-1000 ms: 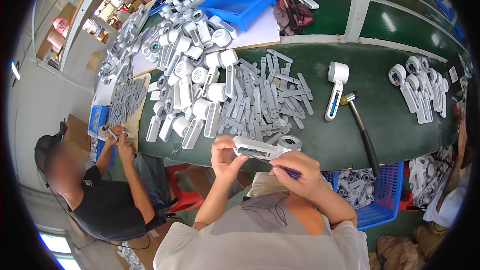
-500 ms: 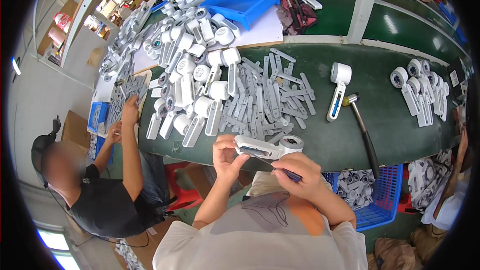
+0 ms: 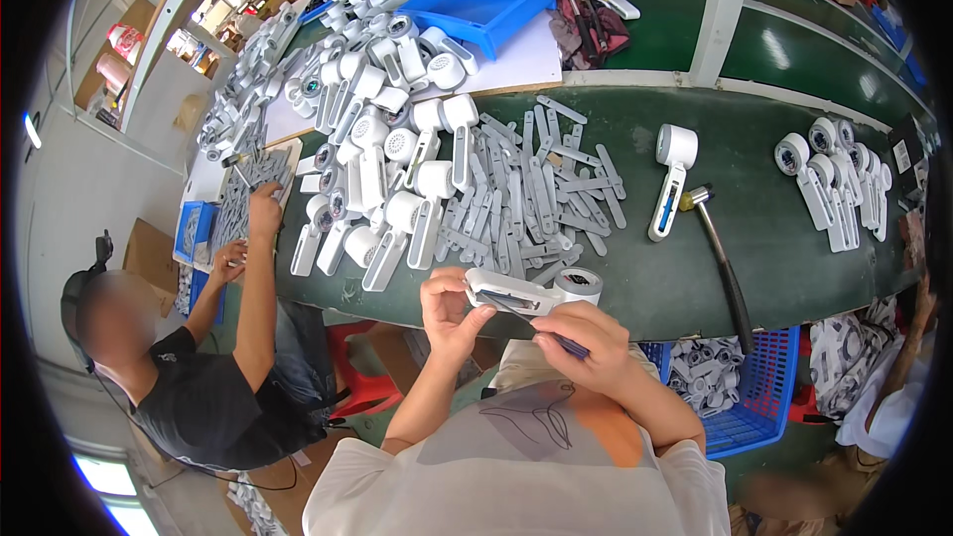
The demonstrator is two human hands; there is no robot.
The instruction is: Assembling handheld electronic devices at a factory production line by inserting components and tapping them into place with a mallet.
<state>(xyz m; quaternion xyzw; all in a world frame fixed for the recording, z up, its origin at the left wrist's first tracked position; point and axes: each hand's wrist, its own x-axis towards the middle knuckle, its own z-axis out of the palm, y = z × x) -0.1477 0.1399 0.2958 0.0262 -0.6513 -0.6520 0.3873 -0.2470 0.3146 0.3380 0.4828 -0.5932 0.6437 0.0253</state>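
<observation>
My left hand [image 3: 449,318] is closed around the handle end of a white handheld device [image 3: 541,296] with a round grey-rimmed head, held over the table's near edge. Its handle has a long open slot facing up, with dark parts inside. In my right hand [image 3: 588,342] is a slim screwdriver [image 3: 571,345] with a dark blue handle. Its thin shaft points left into the slot; the tip is hard to make out. Just beyond my hands lies a pile of grey flat strips [image 3: 526,189], apparently handle covers.
Left of the strips many white devices [image 3: 372,159] are heaped. On the right lie a single device [image 3: 675,154], a hammer [image 3: 720,258] and a device group [image 3: 839,179]. A blue tray [image 3: 476,5] stands behind. Below the edge is a blue basket [image 3: 769,397]. A co-worker [image 3: 208,377] sits at left.
My right hand and the screwdriver have shifted slightly left along the device. The co-worker's hand at left has risen with a hammer-like tool. My left hand stays in place.
</observation>
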